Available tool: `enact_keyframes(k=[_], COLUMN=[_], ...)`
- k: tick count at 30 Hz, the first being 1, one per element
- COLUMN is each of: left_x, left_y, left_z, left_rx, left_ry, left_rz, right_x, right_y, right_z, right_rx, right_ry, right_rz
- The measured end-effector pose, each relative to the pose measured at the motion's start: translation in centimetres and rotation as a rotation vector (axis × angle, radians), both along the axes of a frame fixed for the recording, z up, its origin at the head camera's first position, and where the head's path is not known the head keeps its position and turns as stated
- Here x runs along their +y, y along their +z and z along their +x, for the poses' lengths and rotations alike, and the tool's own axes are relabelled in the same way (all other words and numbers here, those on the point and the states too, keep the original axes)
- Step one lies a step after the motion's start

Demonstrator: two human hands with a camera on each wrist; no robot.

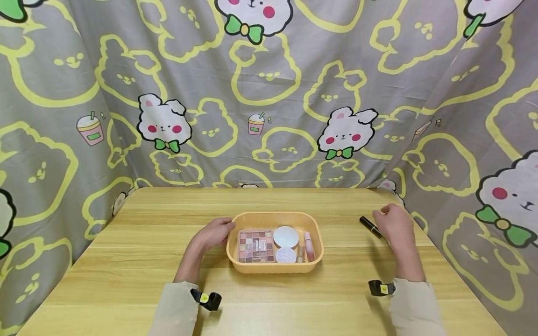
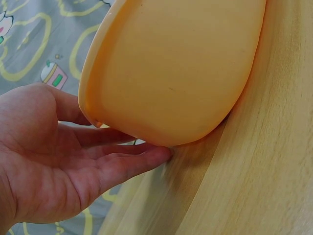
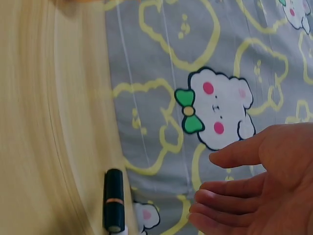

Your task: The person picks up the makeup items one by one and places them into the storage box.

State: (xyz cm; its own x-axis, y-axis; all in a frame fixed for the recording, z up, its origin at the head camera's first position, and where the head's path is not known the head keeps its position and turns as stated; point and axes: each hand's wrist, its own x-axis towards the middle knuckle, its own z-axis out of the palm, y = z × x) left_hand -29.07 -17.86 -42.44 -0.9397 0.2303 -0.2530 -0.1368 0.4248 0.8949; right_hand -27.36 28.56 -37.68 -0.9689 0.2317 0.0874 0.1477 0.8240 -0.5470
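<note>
An orange-yellow plastic basket (image 1: 275, 267) stands on the wooden table. Inside it lie an eyeshadow palette (image 1: 255, 247), a round white compact (image 1: 286, 237), a smaller round pale compact (image 1: 286, 255), a pink tube (image 1: 308, 246) and a small slim tube (image 1: 300, 254). At the basket's left end, my left hand (image 1: 214, 232) touches the outer wall and rim; the left wrist view shows its fingers extended against the wall. My right hand (image 1: 395, 225) hovers beside a black cosmetic tube (image 1: 371, 227) with a gold band. In the right wrist view its fingers are loosely extended, apart from the tube.
Behind and beside the wooden table (image 1: 294, 303) hangs a grey curtain (image 1: 269, 154) with yellow outlines and white rabbit faces. Black wrist cameras sit on the left cuff (image 1: 178, 303) and right cuff (image 1: 414, 303).
</note>
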Motion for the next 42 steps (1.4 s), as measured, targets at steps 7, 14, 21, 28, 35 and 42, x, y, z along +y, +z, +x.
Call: enact_keyframes(k=[7,14,21,28,35,42], left_x=[0.0,0.0,-0.1,-0.1,0.0,0.0], left_y=[0.1,0.0,-0.1,-0.1,-0.2,-0.2], left_z=[0.0,-0.1,-0.2,-0.2,-0.1,-0.1], left_rx=[0.002,0.005,0.005,0.008,0.003,0.009], left_ry=[0.003,0.007,0.017,0.01,0.022,0.012], left_rz=[-0.004,-0.012,-0.004,-0.017,-0.006,0.003], right_x=[1.4,2.0,2.5,3.2,4.4,4.8], right_y=[-0.4,-1.8,-2.9,-3.5,-3.6,-4.0], right_z=[-0.1,-0.3,-0.3,-0.2,-0.2,-0.5], right_rx=[-0.057,-0.005,-0.004,-0.053,-0.159,-0.263], right_ry=[-0.026,-0.024,-0.064,-0.062,-0.03,-0.016], right_rz=[-0.006,0.049,0.055,0.054,0.087,0.071])
